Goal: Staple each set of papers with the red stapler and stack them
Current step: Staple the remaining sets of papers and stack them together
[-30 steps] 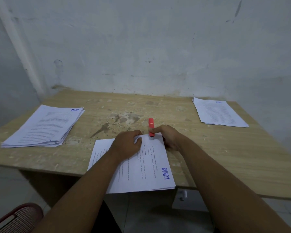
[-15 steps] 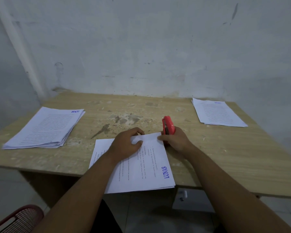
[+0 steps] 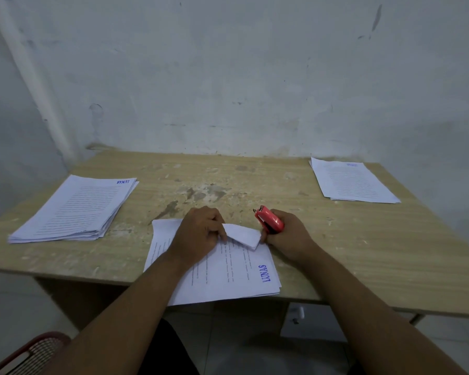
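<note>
Well off to the left of the left grip, a thick stack of white printed sheets (image 3: pixel 73 209) stamped LUNAS in blue lies flat on the worn wooden bench (image 3: pixel 363 253). The left grip (image 3: pixel 198 234) rests on the centre set of white printed papers (image 3: pixel 228 269), fingers curled and pinching the set's far right corner, which is folded back over the page. Just to the right of that fold, the right grip (image 3: pixel 290 236) is wrapped round the small red stapler (image 3: pixel 268 219), whose nose pokes out beyond the knuckles, off the paper. Farther right and beyond this grip sits a thin pile of white printed sheets (image 3: pixel 352 181).
</note>
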